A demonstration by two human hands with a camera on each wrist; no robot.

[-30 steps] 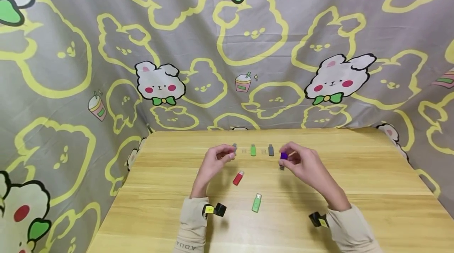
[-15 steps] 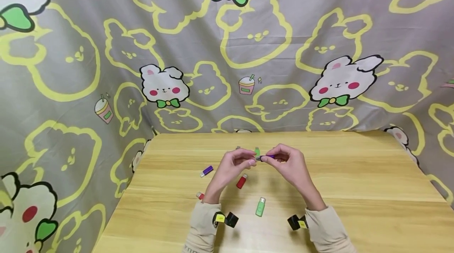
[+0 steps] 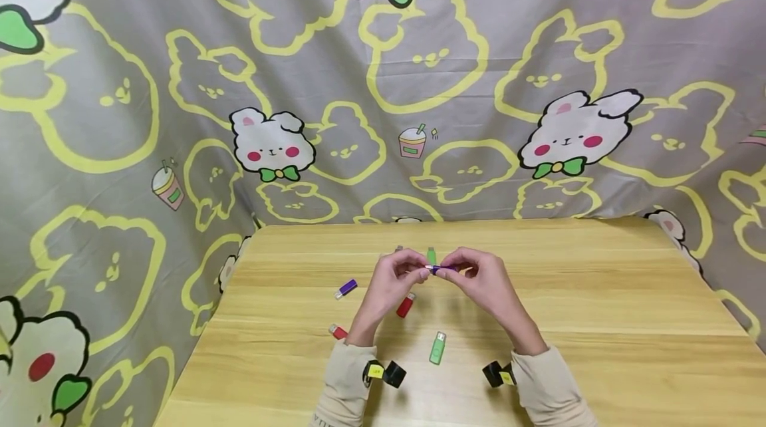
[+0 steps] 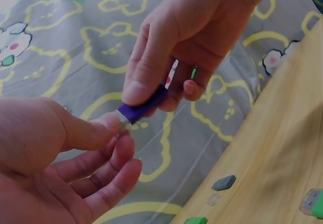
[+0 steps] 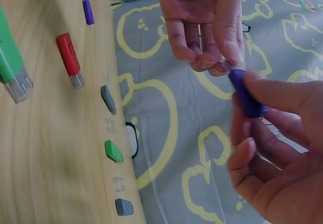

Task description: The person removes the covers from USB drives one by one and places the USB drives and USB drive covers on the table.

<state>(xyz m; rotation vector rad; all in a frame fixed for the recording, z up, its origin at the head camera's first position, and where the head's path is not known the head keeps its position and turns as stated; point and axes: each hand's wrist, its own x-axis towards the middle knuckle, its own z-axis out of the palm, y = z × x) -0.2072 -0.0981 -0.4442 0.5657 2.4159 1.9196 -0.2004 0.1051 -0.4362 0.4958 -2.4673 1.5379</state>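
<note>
Your right hand [image 3: 486,275], gripping the purple USB drive [image 5: 245,97], has neared your left hand [image 3: 389,277], which pinches its clear cap [image 4: 124,124]; misaligned force could make it slip.

Left hand [image 3: 390,281], right hand [image 3: 487,277] near each other; fingers [image 4: 121,181] pinching.

Table [image 3: 628,320]: cloth [image 3: 335,81] behind and at both sides.
Above table: held stick [image 5: 246,94], between left hand [image 3: 393,277] and right hand [image 3: 483,275].
Rear edge, in a row: left rear stick [image 5: 108,100], middle rear stick [image 5: 114,151], right rear stick [image 5: 124,207]; small pieces [image 5: 110,126] between.
Before the row: side stick [image 3: 346,289], left of left hand; near-left stick [image 3: 338,332], before side stick; centre stick [image 3: 405,305], right of both; front stick [image 3: 437,348], foremost.
</note>
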